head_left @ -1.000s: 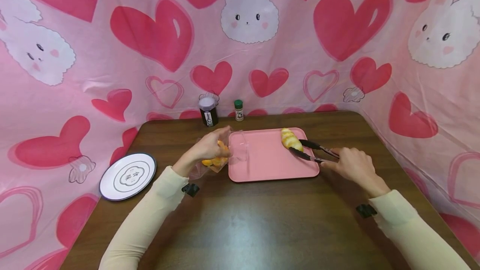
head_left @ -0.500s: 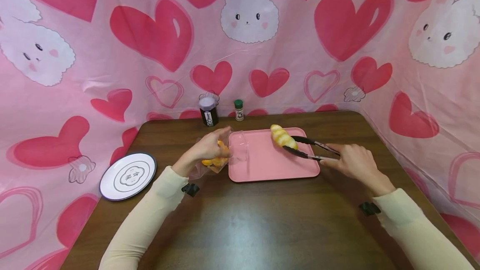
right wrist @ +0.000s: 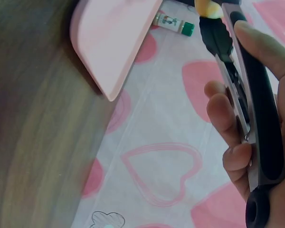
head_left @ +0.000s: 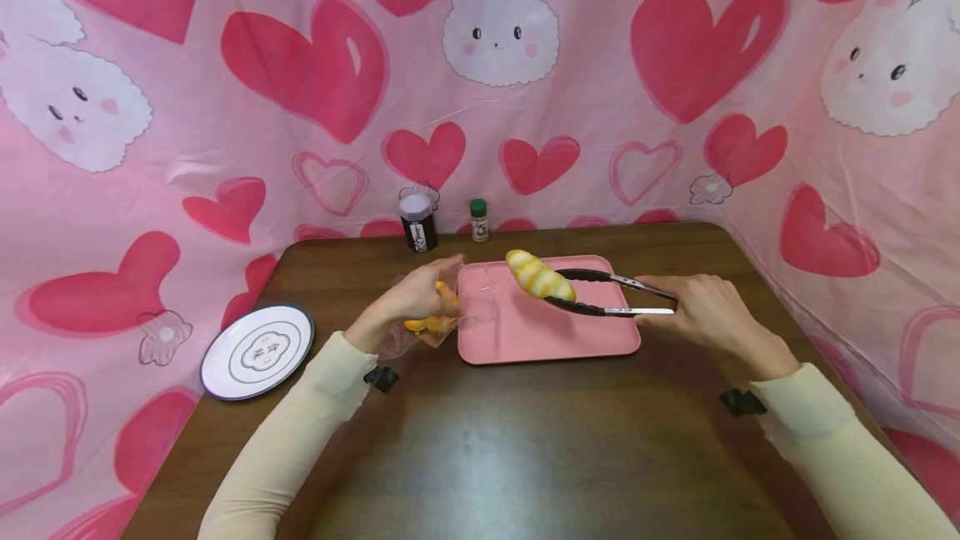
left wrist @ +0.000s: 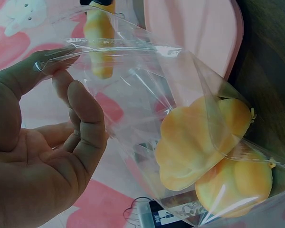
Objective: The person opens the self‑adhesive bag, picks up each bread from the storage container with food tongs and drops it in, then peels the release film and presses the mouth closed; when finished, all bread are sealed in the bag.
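Observation:
In the head view my left hand [head_left: 411, 297] pinches the edge of a clear plastic bag [head_left: 477, 305] beside the pink tray's left end. Two orange-yellow bread rolls show inside the bag in the left wrist view, a lobed roll [left wrist: 192, 142] and another roll [left wrist: 237, 185] partly behind it. My right hand [head_left: 705, 311] grips black-and-silver tongs [head_left: 585, 307]. Between the tongs' black tips is a long yellow bread [head_left: 538, 275] with pale stripes, held above the tray [head_left: 555, 340] and pointing toward the bag's mouth. Only that bread's end shows in the right wrist view.
A white plate [head_left: 225, 354] with a dark rim stands at the table's left edge. Behind the tray are a dark jar [head_left: 419, 233] with a pale lid and a small shaker [head_left: 479, 227] with a green cap. Pink heart-patterned cloth surrounds the brown table [head_left: 487, 448].
The tongs and the striped bread have moved left across the tray toward the bag, rising a little. My left hand and the bag have stayed in place.

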Demonstrator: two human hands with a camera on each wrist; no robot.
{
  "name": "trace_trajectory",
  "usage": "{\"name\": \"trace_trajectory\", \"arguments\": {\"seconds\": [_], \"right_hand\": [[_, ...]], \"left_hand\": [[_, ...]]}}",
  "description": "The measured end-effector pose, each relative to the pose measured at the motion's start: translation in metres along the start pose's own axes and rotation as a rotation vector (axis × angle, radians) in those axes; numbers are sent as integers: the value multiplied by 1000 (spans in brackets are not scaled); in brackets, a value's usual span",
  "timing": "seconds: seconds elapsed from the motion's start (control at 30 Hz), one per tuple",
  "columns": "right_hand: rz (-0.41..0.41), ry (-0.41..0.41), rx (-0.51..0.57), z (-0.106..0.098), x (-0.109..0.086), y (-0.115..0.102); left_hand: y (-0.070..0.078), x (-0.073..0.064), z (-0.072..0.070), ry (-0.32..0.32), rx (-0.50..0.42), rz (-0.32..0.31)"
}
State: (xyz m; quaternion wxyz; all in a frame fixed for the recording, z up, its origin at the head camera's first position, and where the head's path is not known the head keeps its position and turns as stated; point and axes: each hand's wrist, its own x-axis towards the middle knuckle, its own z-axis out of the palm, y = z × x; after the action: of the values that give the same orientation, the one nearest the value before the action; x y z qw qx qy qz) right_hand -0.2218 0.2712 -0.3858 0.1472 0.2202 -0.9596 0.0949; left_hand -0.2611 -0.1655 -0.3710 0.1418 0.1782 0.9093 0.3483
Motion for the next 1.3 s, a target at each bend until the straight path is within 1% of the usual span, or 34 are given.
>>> {"name": "trace_trajectory", "arguments": {"seconds": [0.17, 0.37, 0.57, 0.77, 0.9, 1.0, 1.13, 1.3], "right_hand": [[-82, -4, 11, -5, 4, -2], [-157, -54, 45, -11, 10, -5], [-174, -134, 84, -17, 17, -10], [-213, -183, 110, -20, 29, -18], [-220, -235, 124, -21, 38, -23], [-240, -243, 123, -20, 45, -26], [-268, -226, 118, -19, 52, -30], [-269, -248, 123, -16, 58, -34]], "left_hand": [[0, 0, 0, -3, 3, -12], [1, -1, 0, -6, 19, -16], [1, -1, 0, -16, 21, 3], [0, -2, 0, -69, 16, 9], [1, -4, 0, -87, 32, 9], [1, -5, -1, -99, 34, 5], [0, -4, 0, -113, 32, 21], [1, -4, 0, -108, 38, 41]]}}
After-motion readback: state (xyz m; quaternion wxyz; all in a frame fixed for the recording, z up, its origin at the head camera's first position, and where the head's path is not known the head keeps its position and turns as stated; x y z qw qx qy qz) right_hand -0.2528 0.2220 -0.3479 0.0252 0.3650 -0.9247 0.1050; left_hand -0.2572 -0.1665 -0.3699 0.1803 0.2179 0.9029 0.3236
